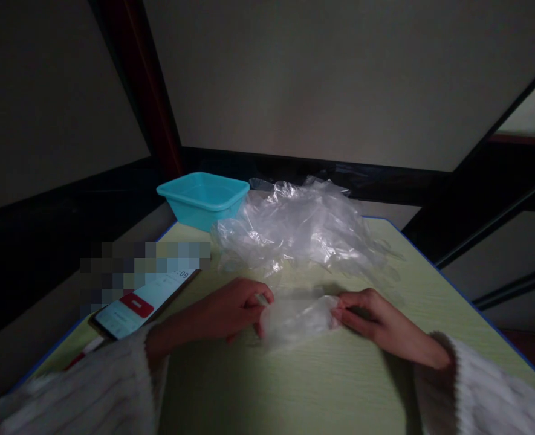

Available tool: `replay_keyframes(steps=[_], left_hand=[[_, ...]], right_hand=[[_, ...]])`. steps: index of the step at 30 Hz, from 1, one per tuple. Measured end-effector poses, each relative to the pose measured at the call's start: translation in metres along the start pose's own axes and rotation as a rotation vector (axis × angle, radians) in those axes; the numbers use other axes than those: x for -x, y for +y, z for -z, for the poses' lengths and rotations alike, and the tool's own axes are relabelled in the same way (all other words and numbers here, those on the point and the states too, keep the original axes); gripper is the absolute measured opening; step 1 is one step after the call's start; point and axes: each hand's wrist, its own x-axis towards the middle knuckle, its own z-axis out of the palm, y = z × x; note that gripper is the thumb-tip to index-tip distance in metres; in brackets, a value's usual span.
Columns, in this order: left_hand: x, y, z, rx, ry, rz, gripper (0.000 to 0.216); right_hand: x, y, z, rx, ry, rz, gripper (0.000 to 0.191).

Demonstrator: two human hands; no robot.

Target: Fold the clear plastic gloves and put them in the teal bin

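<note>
Between my hands a thin, see-through plastic glove (298, 320) is stretched out low over the table, folded into a band and slightly blurred. My left hand (237, 308) pinches its left end between thumb and fingers. At the other end, my right hand (376, 317) grips the film with its fingertips. Just beyond lies a loose heap of clear plastic gloves (308, 223), crumpled and shiny, with finger-shaped ends spreading out on its right side.
A turquoise plastic basin (194, 208) stands at the table's back left corner, touching the heap. A lit phone (144, 302) lies left of my left forearm, partly pixelated. Near my left sleeve is a red and white pen-like thing (86, 351). The pale table (249, 393) has blue edging.
</note>
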Motion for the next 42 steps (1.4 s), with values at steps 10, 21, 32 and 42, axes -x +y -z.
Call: replay_keyframes(steps=[10, 21, 32, 42], left_hand=[[0.008, 0.007, 0.006, 0.031, -0.056, 0.07, 0.035], [0.014, 0.008, 0.008, 0.046, -0.083, 0.108, 0.085], [0.008, 0.004, 0.003, 0.069, 0.01, 0.169, 0.088], [0.007, 0.003, 0.002, 0.03, 0.023, 0.185, 0.094]], right_hand=[[-0.01, 0.004, -0.009, -0.057, 0.064, -0.097, 0.042], [-0.01, 0.001, -0.009, -0.073, 0.085, -0.103, 0.039], [-0.012, 0.004, -0.011, -0.088, 0.123, -0.102, 0.031], [-0.011, 0.003, -0.019, -0.056, 0.251, -0.132, 0.025]])
